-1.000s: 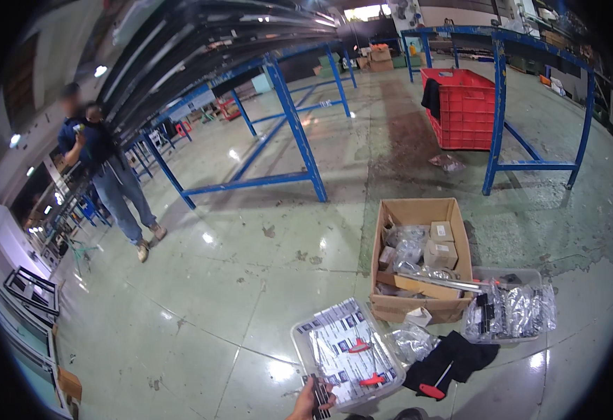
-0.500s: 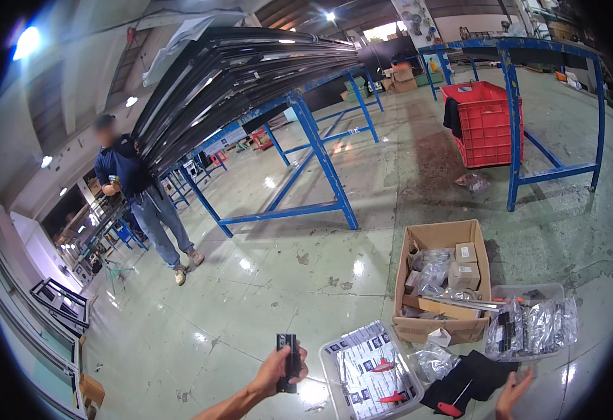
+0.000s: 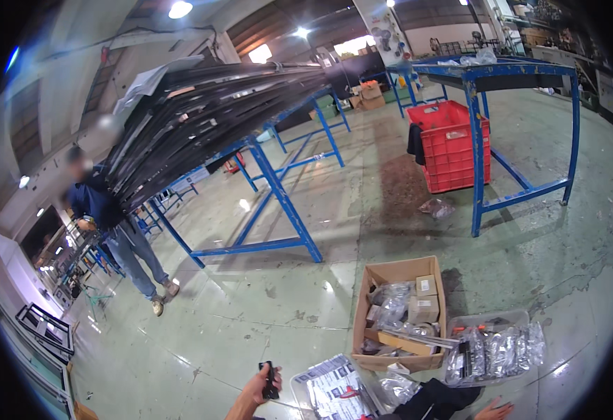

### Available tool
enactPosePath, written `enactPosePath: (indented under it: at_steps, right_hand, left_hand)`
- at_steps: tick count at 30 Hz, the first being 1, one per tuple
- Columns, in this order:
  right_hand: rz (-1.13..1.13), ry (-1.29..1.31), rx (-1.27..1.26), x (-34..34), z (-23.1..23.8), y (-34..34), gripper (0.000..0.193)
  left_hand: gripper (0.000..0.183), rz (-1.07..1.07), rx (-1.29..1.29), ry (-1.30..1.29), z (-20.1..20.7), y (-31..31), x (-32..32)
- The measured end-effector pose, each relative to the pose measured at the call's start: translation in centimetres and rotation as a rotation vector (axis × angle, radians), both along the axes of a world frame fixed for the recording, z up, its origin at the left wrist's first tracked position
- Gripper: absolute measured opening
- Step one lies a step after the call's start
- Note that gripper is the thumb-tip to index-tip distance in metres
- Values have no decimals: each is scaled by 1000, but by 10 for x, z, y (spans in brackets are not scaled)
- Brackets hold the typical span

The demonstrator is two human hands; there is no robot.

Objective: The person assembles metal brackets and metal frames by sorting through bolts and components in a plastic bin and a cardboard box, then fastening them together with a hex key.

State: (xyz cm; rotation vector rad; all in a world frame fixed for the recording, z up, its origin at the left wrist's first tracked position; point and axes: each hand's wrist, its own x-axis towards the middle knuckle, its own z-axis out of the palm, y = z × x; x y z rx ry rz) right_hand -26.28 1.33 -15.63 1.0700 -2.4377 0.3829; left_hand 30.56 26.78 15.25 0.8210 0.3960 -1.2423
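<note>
My left hand (image 3: 252, 389) is closed around a short black grooved block (image 3: 270, 381), held above the floor left of a clear plastic tray (image 3: 296, 382). In the tray lie a printed silvery sheet (image 3: 320, 389) and a red-handled tool (image 3: 350, 393). My right hand (image 3: 494, 410) is low at the lower right with its fingers apart and nothing in it. It is nearest to a black cloth (image 3: 443, 397), which has a thin metal shaft lying on it. Beside the cloth sits a crumpled clear plastic bag (image 3: 399, 386).
An open cardboard box (image 3: 399, 361) holds bags and small boxes. Beside it stands a clear tub (image 3: 513, 320) of bagged parts. Black profiles (image 3: 201, 119) lie stacked on a blue-legged rack (image 3: 278, 199). A red crate (image 3: 457, 157) stands by a blue table (image 3: 478, 161). A person (image 3: 121, 231) stands at left.
The view has shifted, so the scene sits lower and further left. My left hand still grips the black block, which appears turned. My right hand is lower in view, its fingers still apart.
</note>
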Motion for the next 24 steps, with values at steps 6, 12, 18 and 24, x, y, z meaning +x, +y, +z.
enactPosePath:
  at_steps: [6, 12, 18, 24]
  right_hand:
    - [-16, -15, 9, 8, 33, 4, 69]
    - [-3, -117, -38, 20, 54, -4, 70]
    - [14, -207, -95, 22, 86, -4, 70]
    - [4, -271, -150, 26, 95, -11, 71]
  left_hand:
    - [45, 539, 166, -232, 5, -35, 27]
    - [39, 466, 231, -356, 8, -10, 55]
    - [55, 454, 548, -635, -3, 37, 51]
    - [46, 126, 430, -714, 2, 76, 27]
